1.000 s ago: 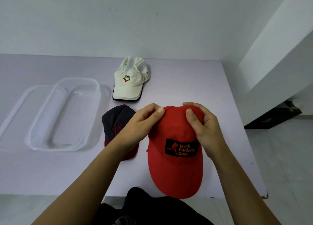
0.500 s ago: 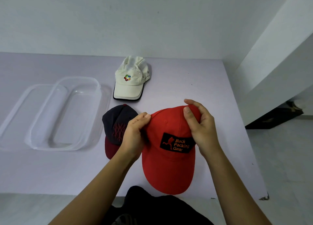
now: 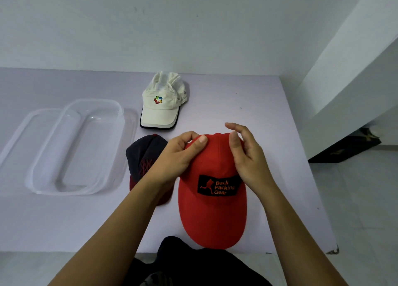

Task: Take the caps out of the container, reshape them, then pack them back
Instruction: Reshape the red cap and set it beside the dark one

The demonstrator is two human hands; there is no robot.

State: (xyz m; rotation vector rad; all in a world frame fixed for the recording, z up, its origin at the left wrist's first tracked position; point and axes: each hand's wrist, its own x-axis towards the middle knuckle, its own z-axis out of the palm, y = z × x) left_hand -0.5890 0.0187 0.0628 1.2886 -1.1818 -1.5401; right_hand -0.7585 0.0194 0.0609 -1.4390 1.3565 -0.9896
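Cap [image 3: 212,217] mid-frame, probably soft and light, best pinched at crown: left hand [image 3: 178,154] gripping there, right hand [image 3: 249,156] loose-fingered, thumb down.

Your left hand [image 3: 178,156] pinches the red cap [image 3: 213,217], thumb on top; your right hand [image 3: 249,163] rests its thumb there, fingers loosely lifted.
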